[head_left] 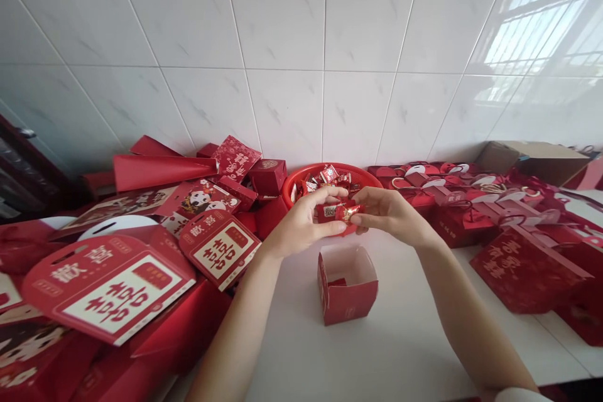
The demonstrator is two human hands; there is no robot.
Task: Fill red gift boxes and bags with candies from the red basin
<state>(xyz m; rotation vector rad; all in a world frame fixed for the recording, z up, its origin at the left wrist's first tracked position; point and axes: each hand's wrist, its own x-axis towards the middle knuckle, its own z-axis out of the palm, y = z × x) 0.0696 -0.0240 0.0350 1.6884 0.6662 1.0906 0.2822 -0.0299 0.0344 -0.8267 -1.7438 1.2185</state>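
My left hand (308, 221) and my right hand (391, 212) meet above the white table. Between them are small red-wrapped candies (328, 211), one with gold on its wrapper. The left fingers are closed round the candies from the left, and the right fingertips pinch the gold-marked end. Right behind the hands is a red plastic basket (372, 177) with many wrapped candies inside, partly hidden by my fingers. Below and in front of the hands stands a red gift box (351, 301), open at the top, with a small red piece at its bottom.
Flat red gift boxes (113, 282) with Chinese characters are heaped on the left. Rows of closed red boxes (522, 264) with handles stand on the right, a cardboard box (537, 157) behind them. A tiled wall (287, 100) rises at the back.
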